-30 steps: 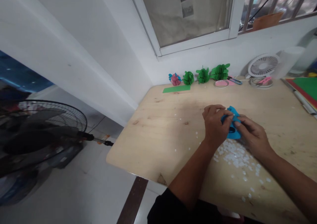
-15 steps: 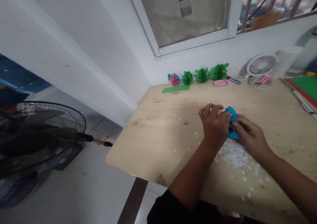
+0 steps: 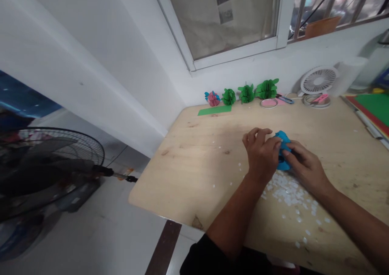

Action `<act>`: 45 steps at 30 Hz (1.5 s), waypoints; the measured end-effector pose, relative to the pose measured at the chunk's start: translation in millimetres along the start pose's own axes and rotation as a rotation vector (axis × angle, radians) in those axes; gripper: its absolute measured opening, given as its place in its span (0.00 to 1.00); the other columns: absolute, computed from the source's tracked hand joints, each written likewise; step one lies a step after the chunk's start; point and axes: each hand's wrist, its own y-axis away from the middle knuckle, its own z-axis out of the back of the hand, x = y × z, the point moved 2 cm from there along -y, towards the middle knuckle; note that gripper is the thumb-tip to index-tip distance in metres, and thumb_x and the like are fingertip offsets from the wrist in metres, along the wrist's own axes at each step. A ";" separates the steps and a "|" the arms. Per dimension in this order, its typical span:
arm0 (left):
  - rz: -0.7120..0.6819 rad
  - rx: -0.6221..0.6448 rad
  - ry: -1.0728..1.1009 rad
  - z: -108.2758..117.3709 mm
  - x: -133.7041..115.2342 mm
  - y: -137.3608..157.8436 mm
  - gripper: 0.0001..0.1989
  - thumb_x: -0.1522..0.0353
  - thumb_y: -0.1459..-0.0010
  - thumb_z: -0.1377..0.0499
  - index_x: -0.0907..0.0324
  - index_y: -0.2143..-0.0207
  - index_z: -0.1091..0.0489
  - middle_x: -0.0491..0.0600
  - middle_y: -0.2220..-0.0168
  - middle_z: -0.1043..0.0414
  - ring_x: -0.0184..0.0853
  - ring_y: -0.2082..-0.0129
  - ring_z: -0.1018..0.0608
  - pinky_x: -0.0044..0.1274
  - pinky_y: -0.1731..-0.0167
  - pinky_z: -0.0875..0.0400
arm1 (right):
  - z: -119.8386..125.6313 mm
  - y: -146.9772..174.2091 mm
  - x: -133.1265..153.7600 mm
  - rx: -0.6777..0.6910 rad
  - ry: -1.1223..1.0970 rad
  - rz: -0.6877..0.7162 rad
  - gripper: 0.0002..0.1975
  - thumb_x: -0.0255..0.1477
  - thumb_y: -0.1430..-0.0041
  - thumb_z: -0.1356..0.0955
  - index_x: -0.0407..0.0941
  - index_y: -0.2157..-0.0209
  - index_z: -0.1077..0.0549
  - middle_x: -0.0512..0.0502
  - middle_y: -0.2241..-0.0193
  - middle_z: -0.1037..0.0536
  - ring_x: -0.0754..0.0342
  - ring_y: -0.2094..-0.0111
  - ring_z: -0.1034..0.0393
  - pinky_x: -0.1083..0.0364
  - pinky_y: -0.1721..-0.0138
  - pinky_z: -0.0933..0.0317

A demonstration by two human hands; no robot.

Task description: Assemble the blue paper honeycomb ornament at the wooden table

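A piece of blue paper craft [image 3: 283,164] with a dark spot near its lower part is held between my two hands, above the table's right half. My left hand [image 3: 261,148] pinches its left edge with thumb and forefinger, while the other fingers are curled. From the right, my right hand [image 3: 305,165] grips the same piece, thumb in front and fingers behind, partly hidden. Just below my hands lies a loose heap of small white paper bits [image 3: 287,189], with some scattered toward the table's front edge.
Along the wall stand a pink-and-blue paper figure [image 3: 213,99] and several green paper figures [image 3: 266,89]. A green strip [image 3: 214,110], a cutter [image 3: 285,99], tape rings and a small white fan [image 3: 318,81] lie nearby. Coloured sheets [image 3: 372,108] are at right; a floor fan [image 3: 51,165] stands left.
The view has shifted very slightly. Both hands keep their hold on the blue paper craft, with hardly any visible movement.
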 end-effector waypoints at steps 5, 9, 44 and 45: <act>-0.035 -0.009 0.025 1.9 1.2 -0.9 0.03 0.67 0.34 0.34 0.52 0.62 0.19 0.50 0.52 0.19 0.44 0.46 0.25 0.37 0.47 0.33 | 0.6 -0.7 -0.4 0.012 0.020 0.002 0.12 0.45 0.34 0.29 0.51 0.60 0.21 0.44 0.59 0.19 0.45 0.57 0.22 0.45 0.52 0.27; -0.040 0.044 0.009 1.2 3.5 -1.9 0.02 0.68 0.36 0.33 0.52 0.62 0.19 0.50 0.51 0.19 0.46 0.45 0.25 0.39 0.45 0.33 | -1.8 -0.7 1.2 0.006 0.053 0.011 0.13 0.46 0.35 0.29 0.51 0.61 0.22 0.44 0.60 0.19 0.44 0.58 0.22 0.44 0.53 0.27; -0.123 -0.001 -0.011 0.4 5.2 -1.2 0.05 0.70 0.33 0.36 0.53 0.62 0.19 0.50 0.53 0.19 0.44 0.45 0.25 0.37 0.44 0.34 | -4.2 -0.6 -1.0 -0.005 0.113 0.022 0.09 0.41 0.35 0.31 0.51 0.62 0.23 0.44 0.62 0.19 0.43 0.60 0.23 0.43 0.55 0.28; -0.126 -0.001 -0.016 -0.1 5.4 -1.1 0.06 0.70 0.33 0.36 0.52 0.63 0.19 0.50 0.53 0.19 0.43 0.45 0.25 0.37 0.44 0.35 | -4.6 -0.5 -0.6 -0.005 0.120 0.025 0.09 0.41 0.35 0.31 0.51 0.62 0.23 0.44 0.62 0.19 0.43 0.60 0.23 0.44 0.55 0.28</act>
